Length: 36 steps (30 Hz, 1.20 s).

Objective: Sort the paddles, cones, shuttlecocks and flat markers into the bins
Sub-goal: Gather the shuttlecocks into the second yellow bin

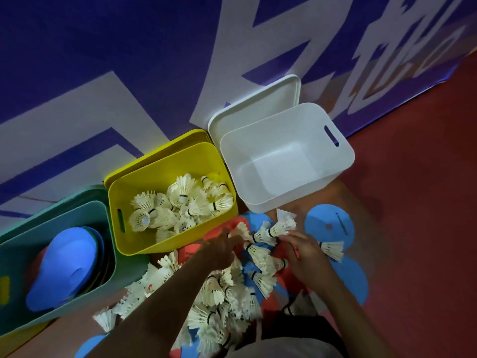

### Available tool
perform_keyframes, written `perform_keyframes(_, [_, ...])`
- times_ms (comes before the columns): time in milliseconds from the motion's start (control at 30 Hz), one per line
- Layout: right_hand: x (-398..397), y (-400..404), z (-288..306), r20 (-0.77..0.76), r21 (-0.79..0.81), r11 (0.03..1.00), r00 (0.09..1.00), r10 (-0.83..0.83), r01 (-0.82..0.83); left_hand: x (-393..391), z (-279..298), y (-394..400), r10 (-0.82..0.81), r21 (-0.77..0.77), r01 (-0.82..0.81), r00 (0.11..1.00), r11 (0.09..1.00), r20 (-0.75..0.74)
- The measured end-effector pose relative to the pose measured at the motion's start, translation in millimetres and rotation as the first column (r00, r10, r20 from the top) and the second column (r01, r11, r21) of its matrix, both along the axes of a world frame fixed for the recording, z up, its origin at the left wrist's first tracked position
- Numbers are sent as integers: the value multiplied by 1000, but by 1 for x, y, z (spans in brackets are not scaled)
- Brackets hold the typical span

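A heap of white feather shuttlecocks (227, 301) lies on the red floor over blue and red flat markers (329, 223). My left hand (219, 250) pinches a shuttlecock (241, 229) at the heap's far edge, beside the yellow bin (124, 200), which holds several shuttlecocks. My right hand (307, 254) grips a shuttlecock (284, 224) by its cork end, feathers pointing away. The green bin (15, 244) on the left holds a stack of blue and dark flat markers. The white bin (343, 151) at the back right is empty.
A purple and white wall banner (129, 60) runs right behind the bins. Lids stand behind the white bin, white lid (258, 104), and the yellow one. More blue markers (353, 280) lie on the floor to the right. Open red floor (413, 228) stretches to the right.
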State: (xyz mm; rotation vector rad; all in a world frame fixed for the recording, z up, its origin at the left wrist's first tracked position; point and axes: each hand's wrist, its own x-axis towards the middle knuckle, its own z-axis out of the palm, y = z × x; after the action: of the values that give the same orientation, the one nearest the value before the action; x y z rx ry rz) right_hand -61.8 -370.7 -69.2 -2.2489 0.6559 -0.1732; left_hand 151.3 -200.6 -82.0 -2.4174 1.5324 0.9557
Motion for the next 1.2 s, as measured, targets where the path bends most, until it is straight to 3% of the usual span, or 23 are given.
perform_keyframes(300, [35, -11, 9, -112, 47, 996, 991, 75, -70, 9, -28, -7, 96, 105, -88, 992, 991, -81])
perform_keyframes(467, [31, -7, 19, -94, 52, 997, 993, 68, -63, 12, -24, 3, 71, -31, -73, 996, 997, -58])
perform_keyframes(567, [29, -2, 26, -73, 70, 993, 993, 96, -91, 10, 1, 16, 135, -186, -145, 988, 972, -69])
perform_keyframes(667, [39, 5, 46, -95, 77, 988, 986, 140, -133, 4, 28, 40, 237, -187, -260, 962, 947, -135])
perform_keyframes(833, [75, 22, 93, 23, 92, 965, 970, 242, -243, -19, 60, 96, 370, -292, -435, 894, 852, -251])
perform_keyframes(933, [121, 24, 107, 73, 33, 961, 960, 271, -274, -26, 62, 126, 463, -364, -552, 832, 750, -307])
perform_keyframes(1067, [186, 28, 104, -17, 10, 945, 945, 327, -327, -29, 78, 144, 562, -424, -681, 732, 597, -384])
perform_keyframes(1200, [210, 31, 97, -51, 23, 949, 948, 315, -314, -28, 96, 151, 578, -488, -710, 701, 508, -417])
